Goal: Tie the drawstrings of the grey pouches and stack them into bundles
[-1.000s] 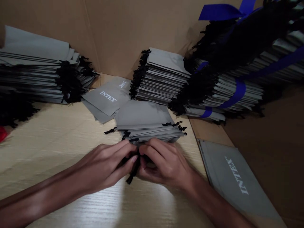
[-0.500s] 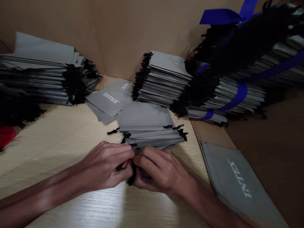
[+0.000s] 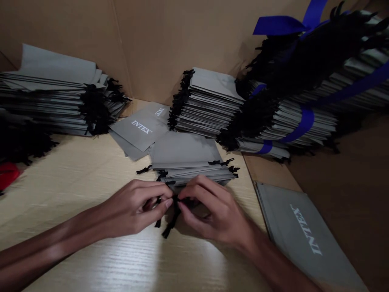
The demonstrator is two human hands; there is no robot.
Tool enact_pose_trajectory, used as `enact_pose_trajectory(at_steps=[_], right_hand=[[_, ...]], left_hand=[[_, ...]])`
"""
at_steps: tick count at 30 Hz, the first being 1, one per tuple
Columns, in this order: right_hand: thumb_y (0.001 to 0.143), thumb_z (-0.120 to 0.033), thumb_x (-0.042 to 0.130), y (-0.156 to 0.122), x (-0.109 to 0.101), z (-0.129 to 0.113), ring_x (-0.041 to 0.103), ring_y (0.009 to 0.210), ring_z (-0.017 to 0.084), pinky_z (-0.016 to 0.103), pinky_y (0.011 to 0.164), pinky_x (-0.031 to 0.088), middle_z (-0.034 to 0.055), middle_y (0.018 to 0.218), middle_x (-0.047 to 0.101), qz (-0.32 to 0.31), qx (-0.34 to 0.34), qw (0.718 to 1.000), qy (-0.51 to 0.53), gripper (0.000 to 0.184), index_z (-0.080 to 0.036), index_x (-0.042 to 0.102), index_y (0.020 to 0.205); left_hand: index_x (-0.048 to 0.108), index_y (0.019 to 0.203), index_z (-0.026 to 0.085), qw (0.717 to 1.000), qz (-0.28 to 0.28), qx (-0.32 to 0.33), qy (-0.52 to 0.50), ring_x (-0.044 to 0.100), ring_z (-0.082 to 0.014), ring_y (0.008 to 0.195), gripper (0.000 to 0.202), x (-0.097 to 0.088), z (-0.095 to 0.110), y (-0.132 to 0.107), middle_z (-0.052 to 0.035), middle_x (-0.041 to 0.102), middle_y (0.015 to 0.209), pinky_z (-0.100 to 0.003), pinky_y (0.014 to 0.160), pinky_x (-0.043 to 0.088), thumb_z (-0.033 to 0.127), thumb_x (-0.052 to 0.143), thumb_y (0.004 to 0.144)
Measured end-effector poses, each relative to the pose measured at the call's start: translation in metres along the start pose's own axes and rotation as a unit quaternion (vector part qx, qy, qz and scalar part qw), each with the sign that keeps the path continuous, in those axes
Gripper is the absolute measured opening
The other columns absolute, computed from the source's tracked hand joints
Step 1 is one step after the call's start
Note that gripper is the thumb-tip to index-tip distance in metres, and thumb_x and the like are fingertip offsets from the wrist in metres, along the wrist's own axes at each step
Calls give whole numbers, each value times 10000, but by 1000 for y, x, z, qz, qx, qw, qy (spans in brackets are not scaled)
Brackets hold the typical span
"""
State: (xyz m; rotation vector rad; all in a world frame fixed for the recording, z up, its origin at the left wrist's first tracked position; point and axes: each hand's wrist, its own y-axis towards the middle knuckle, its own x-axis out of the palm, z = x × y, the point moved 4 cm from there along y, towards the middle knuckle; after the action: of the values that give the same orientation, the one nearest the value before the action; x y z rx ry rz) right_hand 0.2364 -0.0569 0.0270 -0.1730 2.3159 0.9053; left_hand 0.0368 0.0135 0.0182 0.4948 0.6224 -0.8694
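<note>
Black cord (image 3: 170,227) hangs between my two hands, its loose ends dangling over the table. My left hand (image 3: 139,207) pinches the cord between thumb and forefinger. From the other side, my right hand (image 3: 209,211) pinches it too, fingertips almost meeting the left ones. Just beyond lies a small pile of grey drawstring pouches (image 3: 188,150), black cord ends sticking out at both sides. My hands cover the pile's near edge, so I cannot tell which pouch the cord belongs to.
Flat grey pouches printed INTEX (image 3: 141,127) lie behind the pile. A tall pouch stack (image 3: 209,105) stands at the back, another stack (image 3: 51,101) at left. Bundles tied with blue ribbon (image 3: 304,121) rise at right. More INTEX pouches (image 3: 304,227) lie at the right edge. Cardboard walls (image 3: 170,36) enclose the table.
My fingers have loosened from a tight grip into fingertip pinches, and my right hand has turned and opened out slightly. More of the black cord's ends now show below.
</note>
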Motion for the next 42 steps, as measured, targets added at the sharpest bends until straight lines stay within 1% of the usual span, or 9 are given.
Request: enact_pose_trajectory(at_steps=[3, 6, 10, 13, 15, 20, 26, 32, 42], right_hand=[[1060, -128, 717, 0, -2, 4, 705, 914, 185, 298, 793, 576, 67, 1007, 734, -3, 12, 1000, 26, 76, -168, 749, 1116], [1055, -127, 723, -1, -2, 8, 694, 917, 180, 292, 794, 563, 67, 1012, 735, -11, 26, 999, 46, 69, -167, 756, 1101], [1043, -103, 723, -1, -1, 10, 692, 936, 174, 282, 806, 561, 54, 1026, 733, -19, 42, 997, 66, 99, -178, 749, 1102], [1064, -127, 715, 1, -1, 9, 696, 932, 173, 285, 808, 564, 50, 1020, 729, -16, 46, 997, 63, 72, -177, 748, 1105], [1075, -131, 704, 1, -2, 8, 700, 932, 171, 284, 806, 568, 55, 1028, 727, -11, 48, 997, 61, 70, -171, 749, 1110], [1044, -105, 712, 1, -4, 6, 706, 948, 162, 268, 791, 579, 61, 1078, 707, 4, 42, 997, 58, 107, -176, 763, 1105], [1066, -140, 737, -1, -3, 8, 713, 949, 183, 299, 786, 578, 65, 1047, 732, 21, 21, 1000, 11, 89, -169, 798, 1124], [1072, -141, 742, -1, 1, 5, 712, 889, 186, 321, 774, 567, 69, 978, 764, 25, 0, 999, -21, 68, -150, 808, 1087], [1098, -120, 711, -5, 8, -2, 748, 889, 196, 325, 753, 578, 71, 1014, 804, 11, -14, 996, -83, 87, -154, 786, 1128]], left_hand=[[782, 959, 228, 1000, 12, -18, -19, 558, -91, 575, 222, 1, -6, -1, 53, 651, 702, -203, 535, 381, 268, 624, 1109], [808, 1105, 256, 997, 63, -30, -22, 530, -79, 529, 120, 0, -12, -3, 82, 621, 683, -177, 484, 363, 287, 693, 1090], [822, 1256, 286, 993, 108, 45, -9, 591, -76, 609, 239, -1, -9, -5, 56, 716, 811, -149, 521, 415, 172, 736, 1064], [829, 1204, 251, 988, 118, 99, -4, 689, -94, 746, 227, -1, -6, -3, 4, 816, 971, -150, 628, 503, 104, 743, 1054], [823, 1177, 236, 988, 112, 102, -6, 701, -94, 761, 198, 0, -7, -2, -10, 828, 1021, -156, 665, 531, 100, 742, 1059], [800, 1202, 234, 990, 106, 89, 4, 659, -71, 695, 180, 1, -10, -2, 0, 791, 1041, -152, 626, 511, 125, 741, 1072], [766, 1209, 209, 977, 133, 143, 89, 808, -126, 923, 147, -2, -3, -5, -17, 854, 1073, -191, 835, 583, 126, 710, 1101], [748, 1172, 212, 961, 151, 169, 156, 813, -117, 794, 160, -4, 1, -8, 9, 865, 1002, -204, 721, 571, 97, 653, 1113], [694, 1198, 224, 938, 153, 187, 248, 853, -147, 822, 270, -5, 5, -12, 23, 878, 1031, -244, 705, 597, 13, 587, 1068]])
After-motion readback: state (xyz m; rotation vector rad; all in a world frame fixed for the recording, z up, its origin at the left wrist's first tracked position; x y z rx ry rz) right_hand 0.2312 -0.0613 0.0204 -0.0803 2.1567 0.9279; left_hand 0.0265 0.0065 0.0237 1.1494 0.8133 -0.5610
